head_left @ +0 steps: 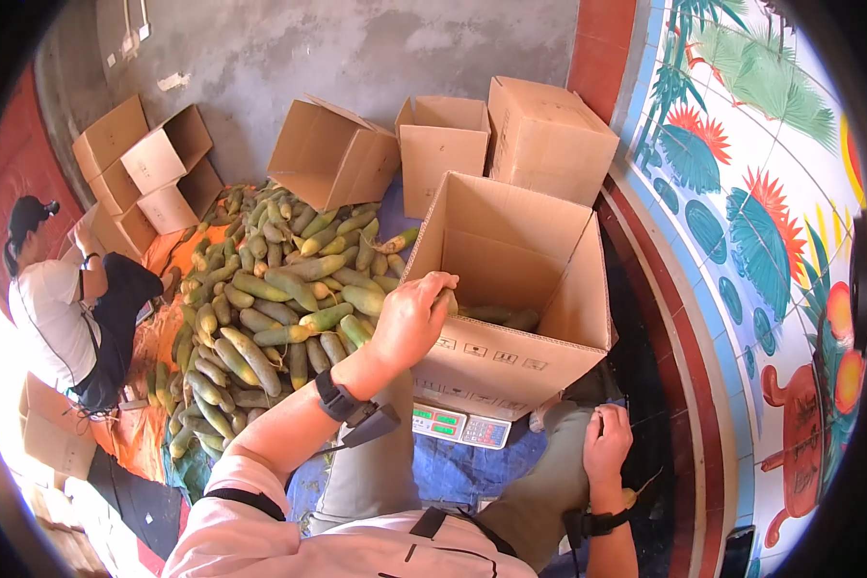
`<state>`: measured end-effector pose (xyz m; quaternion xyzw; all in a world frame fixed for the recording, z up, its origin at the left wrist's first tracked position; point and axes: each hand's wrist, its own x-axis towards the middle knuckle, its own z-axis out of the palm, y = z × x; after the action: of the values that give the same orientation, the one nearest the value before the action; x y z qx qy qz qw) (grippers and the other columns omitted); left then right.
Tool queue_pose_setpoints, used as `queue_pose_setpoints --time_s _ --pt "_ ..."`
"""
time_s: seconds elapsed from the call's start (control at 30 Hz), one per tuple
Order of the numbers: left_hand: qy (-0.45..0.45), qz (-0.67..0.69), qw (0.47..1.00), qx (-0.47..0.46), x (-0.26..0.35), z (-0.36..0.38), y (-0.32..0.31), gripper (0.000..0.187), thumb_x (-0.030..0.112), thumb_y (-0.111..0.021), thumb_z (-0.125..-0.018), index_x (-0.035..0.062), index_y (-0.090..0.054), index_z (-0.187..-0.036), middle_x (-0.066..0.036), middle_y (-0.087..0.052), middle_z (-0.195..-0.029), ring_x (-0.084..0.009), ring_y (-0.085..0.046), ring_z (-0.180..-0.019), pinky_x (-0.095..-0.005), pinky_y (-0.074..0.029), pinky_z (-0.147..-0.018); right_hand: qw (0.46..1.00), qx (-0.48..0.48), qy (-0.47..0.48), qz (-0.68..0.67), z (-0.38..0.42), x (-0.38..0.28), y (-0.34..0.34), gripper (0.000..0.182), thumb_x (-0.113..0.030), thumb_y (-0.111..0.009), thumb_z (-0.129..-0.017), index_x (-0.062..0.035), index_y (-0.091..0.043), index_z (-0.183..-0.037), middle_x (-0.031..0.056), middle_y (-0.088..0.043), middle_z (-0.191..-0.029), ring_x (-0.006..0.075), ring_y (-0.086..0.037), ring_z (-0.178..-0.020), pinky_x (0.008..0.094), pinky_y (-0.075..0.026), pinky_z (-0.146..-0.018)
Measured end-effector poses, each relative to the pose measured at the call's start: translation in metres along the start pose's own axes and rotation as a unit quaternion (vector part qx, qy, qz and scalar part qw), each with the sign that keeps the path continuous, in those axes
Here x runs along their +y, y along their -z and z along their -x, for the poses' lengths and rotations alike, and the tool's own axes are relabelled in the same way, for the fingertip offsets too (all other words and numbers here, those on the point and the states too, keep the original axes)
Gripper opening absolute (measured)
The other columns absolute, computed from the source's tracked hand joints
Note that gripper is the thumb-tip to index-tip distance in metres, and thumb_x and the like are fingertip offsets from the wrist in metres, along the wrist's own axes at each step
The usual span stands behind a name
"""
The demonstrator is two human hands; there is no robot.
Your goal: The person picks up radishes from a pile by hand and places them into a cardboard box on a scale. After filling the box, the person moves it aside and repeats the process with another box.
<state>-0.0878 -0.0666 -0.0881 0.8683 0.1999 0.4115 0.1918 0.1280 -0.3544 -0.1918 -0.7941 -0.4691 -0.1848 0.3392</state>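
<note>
My left hand [412, 316] reaches over the near rim of an open cardboard box [511, 358] and is closed around the end of a green gourd [450, 302], which is mostly hidden by my fingers. A few more gourds [499, 314] lie in the bottom of the box. The box stands on a small digital scale [459, 425] with a green display. My right hand [607, 441] rests on my right knee with its fingers curled and holds nothing. I wear black straps on both wrists.
A big pile of green and yellow gourds [275, 289] lies on an orange sheet [144, 424] to my left. Several empty cardboard boxes [443, 144] stand along the grey wall. Another person [63, 308] sits at the far left. A painted wall [761, 212] runs along the right.
</note>
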Motion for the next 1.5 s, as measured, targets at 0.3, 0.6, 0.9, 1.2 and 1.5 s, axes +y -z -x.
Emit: queue_pose_setpoints --time_s 0.3,0.6,0.9,1.2,1.5 --pt "-0.060 -0.092 0.992 0.057 0.006 0.053 0.029 0.037 -0.003 -0.059 -0.076 -0.0003 -0.052 -0.113 -0.019 -0.056 -0.123 -0.0384 -0.053 -0.112 -0.0444 -0.041 -0.098 0.999 0.035 0.002 -0.032 -0.002 -0.006 -0.001 0.008 -0.004 -0.060 -0.080 0.0006 -0.060 -0.086 0.0159 -0.061 -0.089 0.0351 -0.060 -0.082 0.0419 -0.049 -0.073" --pt "0.029 -0.165 0.986 0.010 0.016 0.161 0.060 0.040 0.002 -0.063 -0.074 0.0004 -0.052 -0.112 -0.020 -0.055 -0.123 -0.0400 -0.050 -0.114 -0.0471 -0.039 -0.099 0.997 0.061 0.022 -0.052 -0.004 -0.004 -0.008 0.007 -0.008 -0.062 -0.080 -0.0029 -0.059 -0.083 0.0124 -0.060 -0.088 0.0322 -0.059 -0.083 0.0414 -0.047 -0.073" --pt "0.029 -0.195 0.980 -0.003 0.037 0.172 0.081 0.039 0.008 -0.062 -0.079 -0.0011 -0.050 -0.115 -0.023 -0.052 -0.124 -0.0397 -0.049 -0.116 -0.0472 -0.038 -0.100 0.994 0.078 0.029 -0.075 -0.012 -0.012 -0.020 0.006 -0.009 -0.062 -0.080 -0.0046 -0.058 -0.080 0.0118 -0.058 -0.085 0.0316 -0.057 -0.082 0.0421 -0.046 -0.073" --pt "0.015 -0.210 0.968 -0.135 0.018 0.183 0.049 0.052 0.017 -0.065 -0.081 0.0016 -0.045 -0.127 -0.021 -0.042 -0.137 -0.0404 -0.041 -0.126 -0.0488 -0.033 -0.104 0.993 0.089 0.027 -0.079 -0.009 -0.013 -0.019 0.006 -0.007 -0.061 -0.079 -0.0049 -0.056 -0.077 0.0110 -0.055 -0.080 0.0310 -0.056 -0.078 0.0417 -0.046 -0.073" --pt "-0.006 -0.254 0.953 -0.165 0.005 0.185 0.021 0.060 0.022 -0.065 -0.081 0.0041 -0.042 -0.133 -0.024 -0.028 -0.146 -0.0421 -0.026 -0.136 -0.0559 -0.021 -0.109 0.989 0.117 0.009 -0.088 0.001 0.000 -0.009 0.007 -0.003 -0.062 -0.077 -0.0042 -0.055 -0.077 0.0101 -0.056 -0.080 0.0299 -0.058 -0.078 0.0398 -0.047 -0.070"
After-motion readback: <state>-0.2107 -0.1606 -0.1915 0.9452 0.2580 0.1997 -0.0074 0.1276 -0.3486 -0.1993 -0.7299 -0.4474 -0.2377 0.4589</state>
